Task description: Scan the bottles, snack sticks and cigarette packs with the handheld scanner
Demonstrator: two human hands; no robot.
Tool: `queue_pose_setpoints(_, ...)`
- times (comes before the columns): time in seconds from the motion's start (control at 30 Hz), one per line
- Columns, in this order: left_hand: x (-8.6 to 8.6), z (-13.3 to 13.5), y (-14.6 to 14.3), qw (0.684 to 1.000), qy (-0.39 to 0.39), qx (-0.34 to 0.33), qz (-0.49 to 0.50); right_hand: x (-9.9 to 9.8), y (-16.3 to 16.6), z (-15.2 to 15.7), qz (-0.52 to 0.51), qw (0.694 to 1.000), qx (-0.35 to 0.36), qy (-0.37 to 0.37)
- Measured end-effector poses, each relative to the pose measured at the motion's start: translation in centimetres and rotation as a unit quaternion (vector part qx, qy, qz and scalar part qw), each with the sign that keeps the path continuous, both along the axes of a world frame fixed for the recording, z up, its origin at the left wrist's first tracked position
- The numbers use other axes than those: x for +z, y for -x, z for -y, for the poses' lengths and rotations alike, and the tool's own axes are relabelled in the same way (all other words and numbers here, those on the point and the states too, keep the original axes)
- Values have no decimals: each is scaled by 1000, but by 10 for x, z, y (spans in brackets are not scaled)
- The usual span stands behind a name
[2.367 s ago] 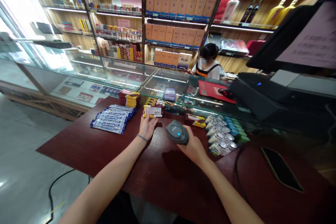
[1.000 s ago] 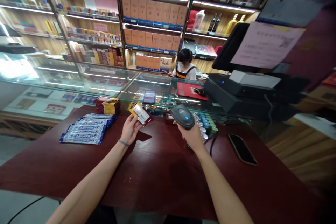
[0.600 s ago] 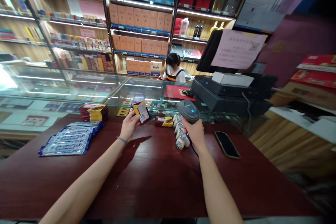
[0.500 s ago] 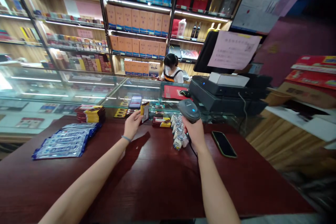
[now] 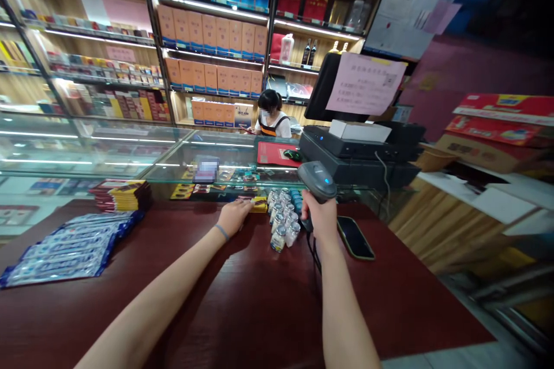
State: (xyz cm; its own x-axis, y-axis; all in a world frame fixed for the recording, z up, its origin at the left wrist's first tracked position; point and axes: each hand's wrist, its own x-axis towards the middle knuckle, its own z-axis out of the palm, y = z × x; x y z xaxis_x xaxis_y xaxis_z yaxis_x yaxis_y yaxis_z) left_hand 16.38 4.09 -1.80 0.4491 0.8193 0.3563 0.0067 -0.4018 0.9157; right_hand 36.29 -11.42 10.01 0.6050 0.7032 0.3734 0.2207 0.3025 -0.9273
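My right hand [image 5: 322,216] is wrapped round a grey handheld barcode scanner [image 5: 318,180] with a lit blue light, held above the counter. My left hand [image 5: 236,216] is low at the back of the counter, its fingers on a small yellow-and-brown packet [image 5: 259,204]; the fingertips are partly hidden. Several small clear bottles with silvery lids [image 5: 279,237] stand in rows between the hands. Behind them, some blue-green bottles [image 5: 296,199] are partly covered by the scanner.
Blue-and-white flat packs [image 5: 64,248] lie fanned out at left, before a stack of yellow-and-brown packets [image 5: 121,195]. A phone [image 5: 355,237] lies at right. Beyond the glass display case [image 5: 173,155] sits a person [image 5: 272,118]. A monitor [image 5: 322,89] stands back right.
My left hand has lowered from holding a packet upright to the packet by the bottles. The scanner stays in my right hand. The view has shifted slightly right.
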Motion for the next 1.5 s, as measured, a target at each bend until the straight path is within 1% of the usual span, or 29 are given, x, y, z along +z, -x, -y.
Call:
queue_pose_setpoints(0.07, -5, 0, -3, 1000, 2, -1, 6, 0, -2, 1, -2, 1000, -4, -6)
queue_pose_setpoints(0.13, -8, -2, -7, 1000, 6, 13, 26, 1, -4, 1, -11, 1000, -7, -10)
queue_pose_setpoints(0.23, -11, -4, -13, 999, -20, 24, 34, 2, -5, 2, -26, 1000, -13, -11)
queue_pose_setpoints(0.3, -13, -5, -16, 999, -24, 14, 29, 2, -6, 3, -27, 999, -17, -11)
queue_pose_setpoints(0.47, -19, -2, -19, 999, 4, -15, 31, 2, -5, 4, -29, 999, -14, -8)
queue_pose_setpoints(0.6, -23, 1, -21, 997, 33, 7, 65, 2, -2, 3, -11, 1000, -15, -5)
queue_pose_setpoints(0.7, -27, 2, -23, 997, 27, 28, 70, 1, 1, 2, -3, 1000, -10, 0)
queue_pose_setpoints(0.83, -28, 0, -26, 997, 25, 28, 71, 0, 3, 0, -9, 1000, -16, 10)
queue_pose_setpoints(0.93, -28, 1, -26, 999, -9, 21, 42, -2, 4, -2, -8, 1000, -19, 12)
queue_pose_setpoints(1.03, -27, 2, -23, 996, -88, 16, 7, -3, 5, -3, 2, 1000, -5, 9)
queue_pose_setpoints(1.13, -20, 4, -12, 988, -152, 22, -21, -4, 10, -4, 5, 1000, 5, 18)
queue_pose_setpoints(1.2, -10, 4, 0, 986, -163, 29, -20, -3, 15, -5, 14, 1000, 8, 27)
queue_pose_setpoints(1.23, -4, 4, 8, 987, -157, 32, -10, -3, 18, -5, 23, 999, 10, 33)
queue_pose_setpoints(1.3, 11, 3, 28, 991, -121, 42, 32, -3, 26, -6, 46, 998, 16, 49)
queue_pose_setpoints(1.37, 26, 1, 52, 992, -83, 66, 74, -4, 37, -8, 63, 996, 36, 58)
queue_pose_setpoints(1.4, 32, -2, 65, 990, -83, 85, 73, -5, 43, -9, 65, 995, 44, 60)
queue_pose_setpoints(1.43, 37, -5, 79, 988, -103, 108, 49, -6, 50, -11, 64, 995, 48, 62)
queue_pose_setpoints(1.47, 41, -10, 94, 981, -141, 136, 3, -8, 57, -14, 63, 995, 46, 63)
queue_pose_setpoints(1.5, 44, -15, 109, 966, -190, 168, -57, -11, 64, -17, 68, 995, 46, 62)
